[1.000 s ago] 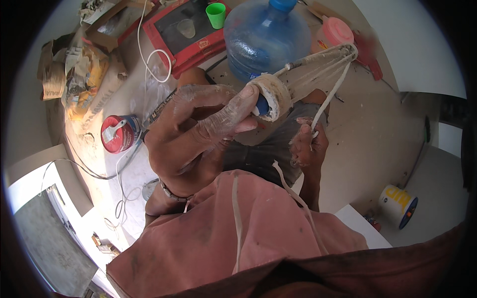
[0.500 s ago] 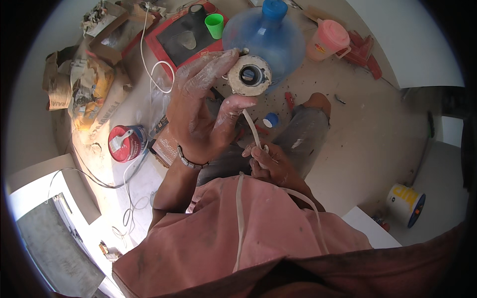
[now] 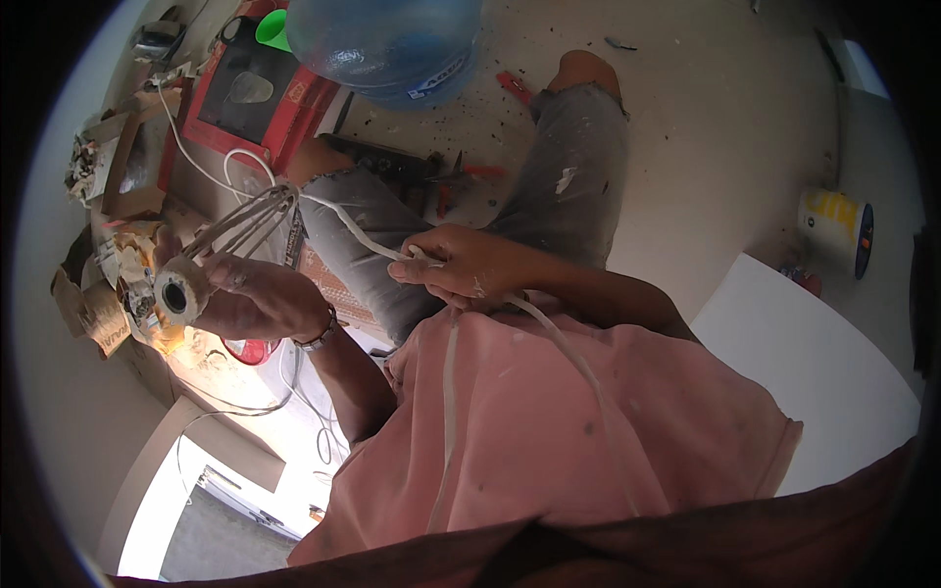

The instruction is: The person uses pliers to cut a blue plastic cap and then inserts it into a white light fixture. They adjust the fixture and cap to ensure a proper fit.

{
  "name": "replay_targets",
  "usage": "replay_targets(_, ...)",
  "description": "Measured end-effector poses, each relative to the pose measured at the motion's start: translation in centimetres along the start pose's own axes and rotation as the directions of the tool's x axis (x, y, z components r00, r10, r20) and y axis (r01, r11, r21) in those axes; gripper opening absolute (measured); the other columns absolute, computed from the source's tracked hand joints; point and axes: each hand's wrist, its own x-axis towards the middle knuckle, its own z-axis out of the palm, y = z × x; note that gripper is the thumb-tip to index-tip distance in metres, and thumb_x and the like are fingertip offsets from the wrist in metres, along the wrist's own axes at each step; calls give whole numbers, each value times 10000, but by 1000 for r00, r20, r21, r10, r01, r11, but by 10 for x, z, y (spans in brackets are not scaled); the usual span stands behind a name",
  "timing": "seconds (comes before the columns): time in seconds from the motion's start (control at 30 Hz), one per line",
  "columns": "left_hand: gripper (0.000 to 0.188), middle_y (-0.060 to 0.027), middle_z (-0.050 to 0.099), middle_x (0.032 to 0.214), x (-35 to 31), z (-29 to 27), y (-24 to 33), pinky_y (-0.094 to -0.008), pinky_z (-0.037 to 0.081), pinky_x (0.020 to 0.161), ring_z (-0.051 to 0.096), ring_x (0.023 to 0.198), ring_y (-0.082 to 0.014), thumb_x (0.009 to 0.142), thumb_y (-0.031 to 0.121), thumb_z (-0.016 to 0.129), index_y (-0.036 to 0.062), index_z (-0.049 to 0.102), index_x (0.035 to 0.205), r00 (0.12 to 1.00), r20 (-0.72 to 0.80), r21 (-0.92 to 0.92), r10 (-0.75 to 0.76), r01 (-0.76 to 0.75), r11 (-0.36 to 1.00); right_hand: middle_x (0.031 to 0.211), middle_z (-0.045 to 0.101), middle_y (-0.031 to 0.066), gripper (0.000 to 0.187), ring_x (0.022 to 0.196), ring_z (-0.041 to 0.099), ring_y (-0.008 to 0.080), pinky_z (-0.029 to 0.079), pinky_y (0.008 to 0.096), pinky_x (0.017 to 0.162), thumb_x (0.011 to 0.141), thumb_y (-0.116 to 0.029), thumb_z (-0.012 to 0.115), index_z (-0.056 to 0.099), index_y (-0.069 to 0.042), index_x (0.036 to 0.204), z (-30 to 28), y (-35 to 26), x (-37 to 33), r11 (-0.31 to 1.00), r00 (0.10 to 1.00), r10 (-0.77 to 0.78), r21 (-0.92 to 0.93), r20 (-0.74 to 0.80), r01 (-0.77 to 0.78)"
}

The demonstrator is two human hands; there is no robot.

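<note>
My left hand point(image 3: 263, 296), dusted with white, holds a whisk-shaped wire frame point(image 3: 253, 220) at the left. Its thick pale end is a ring point(image 3: 176, 296) with a dark hole, lying by my thumb. Several pale rods run from the ring and come together at the far end. From that end a white cord point(image 3: 348, 223) stretches to my right hand point(image 3: 470, 265), whose fingers are closed on it in front of my shirt. The cord passes beneath this hand and hangs down over my pink shirt. My left fingers are partly hidden behind the ring.
Beyond my knees stand a large blue water bottle point(image 3: 392, 49), a red-and-black box point(image 3: 250, 88) and a green cup point(image 3: 272, 31). Torn cartons point(image 3: 137, 162) lie at the left. Pliers point(image 3: 456, 171) rest between my legs. A white bucket point(image 3: 833, 230) lies at the right.
The view has shifted. My left hand has moved left and down with the wire frame, turning it so its rods show. The cord between my hands is now drawn across to the left.
</note>
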Motion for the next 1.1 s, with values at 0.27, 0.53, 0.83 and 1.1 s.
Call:
replay_targets(0.27, 407, -146, 561, 926, 54, -40, -38, -377, 509, 564, 572, 710, -237, 1064, 394, 448, -13, 462, 1075, 995, 70, -470, 66, -26, 882, 720, 612, 48, 574, 697, 641, 129, 508, 291, 609, 981, -573, 559, 662, -9, 996, -60, 40, 22, 992, 978, -64, -119, -198, 40)
replay_targets(0.53, 367, -110, 552, 734, 57, -46, -12, -306, 378, 454, 524, 530, -196, 987, 283, 636, -22, 431, 980, 939, 337, -137, 69, -23, 990, 984, 711, 226, 363, 896, 719, 281, 565, 381, 771, 908, -294, 660, 645, 21, 1089, -245, 102, 134, 912, 687, -85, -333, -722, -238)
replay_targets(0.83, 454, -22, 509, 732, 30, -81, 24, -256, 423, 634, 520, 691, -133, 822, 201, 859, 108, 427, 925, 812, 564, -235, -149, 331, 914, 1080, 634, 236, 359, 1071, 636, 397, 515, 496, 934, 883, -193, 675, 588, -13, 1182, -248, 176, 242, 620, 445, -396, -591, -803, -515)
replay_targets(1.1, 410, -48, 617, 757, 33, -69, 22, -265, 432, 587, 545, 646, -123, 695, 35, 903, 85, 498, 740, 758, 626, -188, -183, 374, 908, 1010, 694, 183, 362, 939, 708, 284, 593, 388, 805, 916, -174, 696, 616, 50, 1188, -246, 93, 188, 706, 685, 126, -421, -717, -570)
